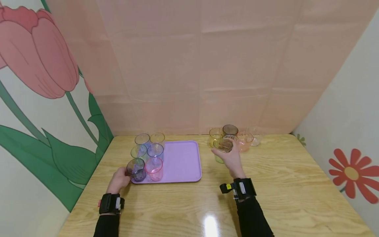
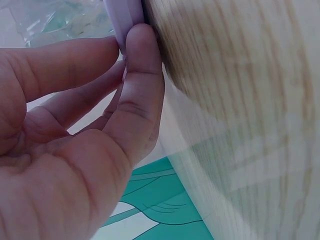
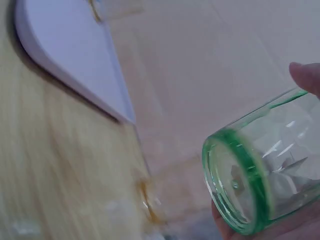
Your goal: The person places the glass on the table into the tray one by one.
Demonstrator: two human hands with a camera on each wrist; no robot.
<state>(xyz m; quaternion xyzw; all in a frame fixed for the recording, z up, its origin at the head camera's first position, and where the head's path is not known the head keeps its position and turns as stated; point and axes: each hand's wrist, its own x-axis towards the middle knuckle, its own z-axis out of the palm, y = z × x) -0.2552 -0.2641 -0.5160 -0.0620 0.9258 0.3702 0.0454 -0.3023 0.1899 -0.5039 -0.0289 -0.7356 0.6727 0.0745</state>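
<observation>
My left hand (image 1: 119,179) pinches the near left corner of a lilac tray (image 1: 182,161); the left wrist view has the thumb and a finger against the tray's rim (image 2: 125,17). Several tinted glasses stand on the tray's left half, among them a dark grey glass (image 1: 136,169) beside that hand and a pink glass (image 1: 154,169). To the right of the tray, my right hand (image 1: 233,158) holds a green glass (image 3: 245,175) around its side. The right wrist view has this glass tilted, its thick green base toward the camera, with part of the hand cut off.
Behind my right hand stand a yellow glass (image 1: 216,133), a dark glass (image 1: 230,129), an orange glass (image 1: 245,141) and a clear glass (image 1: 256,140), close together and partly hidden. A pink cloth (image 1: 201,72) hangs along the wooden table's (image 1: 177,207) back edge.
</observation>
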